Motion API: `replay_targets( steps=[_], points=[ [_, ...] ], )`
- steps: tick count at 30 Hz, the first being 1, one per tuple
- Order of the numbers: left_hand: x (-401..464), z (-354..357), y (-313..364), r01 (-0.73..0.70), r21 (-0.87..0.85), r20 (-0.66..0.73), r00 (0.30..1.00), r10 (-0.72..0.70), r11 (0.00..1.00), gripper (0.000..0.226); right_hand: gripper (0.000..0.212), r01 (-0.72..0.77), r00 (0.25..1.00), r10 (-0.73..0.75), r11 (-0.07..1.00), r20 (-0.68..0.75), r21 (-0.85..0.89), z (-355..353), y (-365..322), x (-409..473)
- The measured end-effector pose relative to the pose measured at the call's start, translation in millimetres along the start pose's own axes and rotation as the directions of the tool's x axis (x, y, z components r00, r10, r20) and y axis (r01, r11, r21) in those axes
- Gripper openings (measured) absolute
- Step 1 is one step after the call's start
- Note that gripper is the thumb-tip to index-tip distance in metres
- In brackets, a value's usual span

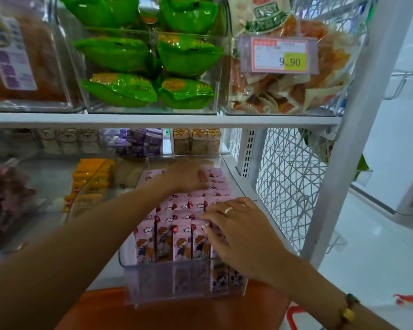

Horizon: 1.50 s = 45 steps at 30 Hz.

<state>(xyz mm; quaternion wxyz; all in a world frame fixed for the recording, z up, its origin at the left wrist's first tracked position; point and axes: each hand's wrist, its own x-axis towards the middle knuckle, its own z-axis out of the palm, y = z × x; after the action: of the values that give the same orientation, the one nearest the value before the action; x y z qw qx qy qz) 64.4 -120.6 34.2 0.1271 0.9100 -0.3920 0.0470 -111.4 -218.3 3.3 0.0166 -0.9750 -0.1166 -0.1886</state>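
The clear bin (184,282) juts from the lower shelf's front, packed with upright pink packets (182,236). I should press evenly so the rows stay upright. My right hand (243,232) lies spread, fingertips on the front tops. My left hand (188,175) covers the back rows, its grip hidden. One bin, two hands. Four front packets show; I can't count the rest.

White metal shop shelving (162,120) fills the view, with one board running left to right across the middle. On the right, a white wire mesh side panel (289,182) sits between a perforated upright (248,151) and a slanting white post (358,129). Beyond the post, at far right, are a pale glossy floor (379,253) and a white wall (410,39), under bright, even light
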Motion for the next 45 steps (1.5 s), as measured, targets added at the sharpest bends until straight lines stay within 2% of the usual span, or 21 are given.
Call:
replay_targets(
  steps=[2,4,6,8,11,12,14,16,19,22,23,25,27,28,31,33,35,37,40,43,45],
  points=[
    [-2,-2,3,0.038,-0.083,-0.114,0.992,-0.048,0.996,0.022,0.042,-0.009,1.000,0.009,1.000,-0.021,-0.018,0,-1,0],
    [-6,-8,8,0.102,-0.263,-0.220,0.962,-0.162,0.960,0.023,0.040,-0.017,0.999,0.016,0.999,-0.040,-0.029,-1,-1,-1],
    [-12,-14,13,0.164,-0.496,-0.267,0.905,-0.330,0.852,0.026,0.041,-0.008,0.999,0.006,0.999,-0.051,-0.041,-1,0,-1],
    [-26,-18,18,0.176,-0.703,-0.244,0.851,-0.466,0.689,0.028,0.044,0.007,0.999,-0.008,0.999,-0.033,-0.042,0,0,-1],
    [-56,-21,26,0.052,-0.900,-0.246,0.759,-0.603,0.432,0.026,0.046,0.032,0.999,-0.032,0.999,0.000,-0.033,-1,3,0],
    [-68,-23,28,-0.001,-0.918,-0.274,0.723,-0.634,0.396,0.024,0.045,0.042,0.999,-0.042,0.999,0.006,-0.022,-2,4,0],
    [-90,-28,30,-0.090,-0.915,-0.347,0.672,-0.655,0.393,0.019,0.038,0.051,0.999,-0.050,0.998,-0.021,0.045,-6,3,2],
    [-110,-34,31,-0.154,-0.915,-0.376,0.658,-0.652,0.372,0.016,0.033,-0.013,0.994,0.033,0.980,-0.100,0.198,-14,-2,5],
    [-136,-40,37,-0.191,-0.910,-0.390,0.690,-0.610,0.367,0.015,0.051,-0.099,0.958,0.212,0.877,-0.193,0.471,-29,-14,14],
    [-150,-41,42,-0.226,-0.915,-0.385,0.738,-0.555,0.334,0.013,0.067,-0.135,0.977,0.212,0.708,-0.026,0.693,-44,-35,27],
    [-153,-41,44,-0.245,-0.919,-0.382,0.750,-0.540,0.309,0.013,0.064,-0.142,0.982,0.186,0.656,0.024,0.742,-45,-42,30],
    [-158,-39,42,-0.280,-0.919,-0.390,0.756,-0.525,0.278,0.013,0.051,-0.128,0.984,0.177,0.569,0.031,0.812,-44,-52,34],
    [-163,-34,39,-0.284,-0.914,-0.397,0.774,-0.494,0.290,0.017,0.034,-0.150,0.965,0.260,0.440,0.034,0.885,-40,-53,33],
    [-165,-31,37,-0.256,-0.907,-0.394,0.793,-0.464,0.333,0.019,0.032,-0.187,0.947,0.312,0.335,0.078,0.924,-37,-52,33],
    [-169,-22,38,-0.156,-0.869,-0.350,0.865,-0.360,0.469,0.036,0.050,-0.289,0.878,0.405,0.029,0.253,0.957,-29,-43,32],
    [-169,-19,40,-0.132,-0.794,-0.370,0.879,-0.300,0.593,0.047,0.051,-0.295,0.864,0.412,-0.052,0.289,0.954,-27,-41,31],
    [-168,-17,41,-0.139,-0.735,-0.405,0.875,-0.265,0.664,0.046,0.048,-0.294,0.863,0.412,-0.058,0.291,0.954,-26,-40,31],
    [-168,-19,41,-0.152,-0.773,-0.388,0.882,-0.269,0.616,0.041,0.044,-0.271,0.874,0.398,-0.079,0.279,0.959,-26,-40,30],
    [-166,-23,40,-0.128,-0.885,-0.295,0.899,-0.325,0.447,0.034,0.030,-0.264,0.898,0.323,-0.150,0.300,0.953,-30,-37,29],
    [-165,-24,39,-0.015,-0.954,-0.136,0.913,-0.385,0.300,0.042,0.035,-0.355,0.871,0.291,-0.184,0.396,0.917,-31,-34,28],
    [-165,-23,37,0.036,-0.977,-0.049,0.924,-0.379,0.212,0.034,0.040,-0.398,0.845,0.279,-0.239,0.456,0.886,-28,-32,27]
  ],
)
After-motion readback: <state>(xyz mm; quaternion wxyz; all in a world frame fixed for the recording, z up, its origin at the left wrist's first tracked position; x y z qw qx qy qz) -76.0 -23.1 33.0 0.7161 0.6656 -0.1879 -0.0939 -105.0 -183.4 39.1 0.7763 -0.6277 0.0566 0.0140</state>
